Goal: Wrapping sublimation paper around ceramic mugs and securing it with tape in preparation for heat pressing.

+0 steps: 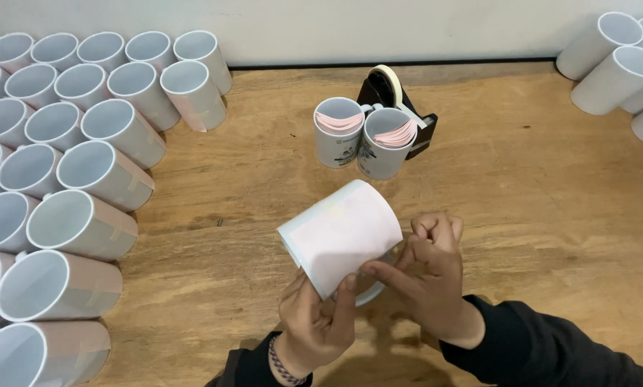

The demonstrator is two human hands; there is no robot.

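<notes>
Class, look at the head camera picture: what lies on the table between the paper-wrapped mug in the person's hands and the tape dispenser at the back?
Two white mugs holding pink sheets stand side by side, just before the tape dispenser; bare wooden table separates them from the held mug. The head view shows this.

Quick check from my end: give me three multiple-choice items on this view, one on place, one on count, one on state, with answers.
1. Where is the tape dispenser?
A. behind the two sheet-filled mugs
B. among the left rows
C. in a hand

2. How many mugs hold pink sheets inside?
A. one
B. two
C. four

3. How is the held mug?
A. bare
B. wrapped in paper
C. upright on the table

A: it stands behind the pair. B: two, and. B: left hand and right hand press paper round it.
</notes>
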